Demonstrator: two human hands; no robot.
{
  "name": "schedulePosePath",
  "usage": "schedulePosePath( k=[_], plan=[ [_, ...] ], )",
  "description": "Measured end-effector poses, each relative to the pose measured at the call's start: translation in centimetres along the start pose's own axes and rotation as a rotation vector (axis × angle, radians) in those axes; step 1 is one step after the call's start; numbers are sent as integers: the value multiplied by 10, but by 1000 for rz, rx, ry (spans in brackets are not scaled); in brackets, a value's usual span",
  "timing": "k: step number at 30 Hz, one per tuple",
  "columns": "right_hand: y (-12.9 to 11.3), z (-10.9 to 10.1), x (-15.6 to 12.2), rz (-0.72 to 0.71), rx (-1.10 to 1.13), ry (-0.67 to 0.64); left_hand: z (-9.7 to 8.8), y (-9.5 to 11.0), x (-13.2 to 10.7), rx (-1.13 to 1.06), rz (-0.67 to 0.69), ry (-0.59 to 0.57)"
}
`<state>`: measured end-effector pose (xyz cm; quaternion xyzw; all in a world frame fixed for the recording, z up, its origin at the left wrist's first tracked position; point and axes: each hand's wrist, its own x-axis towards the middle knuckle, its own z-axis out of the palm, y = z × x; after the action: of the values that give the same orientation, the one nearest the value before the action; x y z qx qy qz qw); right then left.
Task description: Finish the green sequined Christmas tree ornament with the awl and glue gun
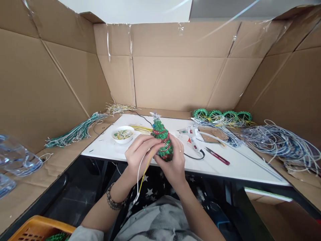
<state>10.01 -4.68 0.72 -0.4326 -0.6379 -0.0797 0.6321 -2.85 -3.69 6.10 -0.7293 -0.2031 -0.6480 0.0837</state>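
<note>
A small green beaded Christmas tree (162, 138) with red trim and a clear star on top is held over the near edge of the white board (238, 167). My right hand (173, 164) wraps around its lower part from the right. My left hand (140, 152) pinches at its base from the left, fingers pressed together on the white and yellow wires (141, 177) that hang down from the tree toward my lap.
On the board lie a white bowl (122, 134) of small parts, a glue gun (192, 140) with black cord, and red-handled snips (217, 156). Green beaded rings (222, 115) and wire bundles (278, 142) sit right; green-white wires (75, 132) left. Cardboard walls surround. An orange basket (37, 231) is bottom left.
</note>
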Motion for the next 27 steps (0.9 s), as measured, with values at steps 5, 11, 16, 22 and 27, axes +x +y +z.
schedulePosePath(
  k=[5,11,16,22,27],
  plan=[
    [1,-2,5,102,103,16,2,-10,2,-171,-14,-52],
    [1,-7,6,182,147,10,-8,-8,-5,-82,234,28],
    [-5,-8,-1,130,98,3,-10,1,-3,-42,161,18],
    [-15,-6,-2,131,98,-35,0,-2,4,-46,-39,-3],
    [-15,-8,4,254,184,-53,-3,-5,3,-73,130,48]
  ],
)
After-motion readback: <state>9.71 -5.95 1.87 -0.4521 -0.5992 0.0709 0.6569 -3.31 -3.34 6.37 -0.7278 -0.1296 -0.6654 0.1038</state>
